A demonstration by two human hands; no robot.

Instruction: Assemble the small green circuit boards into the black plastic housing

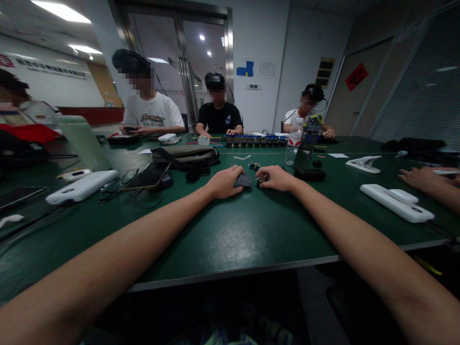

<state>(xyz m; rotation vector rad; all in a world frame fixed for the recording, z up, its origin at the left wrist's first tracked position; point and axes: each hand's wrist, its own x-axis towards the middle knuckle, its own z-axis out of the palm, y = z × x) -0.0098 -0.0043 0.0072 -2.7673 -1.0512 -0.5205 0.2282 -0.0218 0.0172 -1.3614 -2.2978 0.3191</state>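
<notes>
**My Bench Was Dark Green**

The block in my left grip was dark grey. I saw a pale green flask, a white slab, a red-and-white bottle label, a black shirt with a small bluish print, and a red diamond with dark lettering.

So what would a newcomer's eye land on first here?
Probably the two bare forearms reaching in over the green table: the left hand holds a small grey block, the right hand a small piece too blurred to name. Then the people across the table wearing black headgear, and the bright red diamond on the door at right.
</notes>
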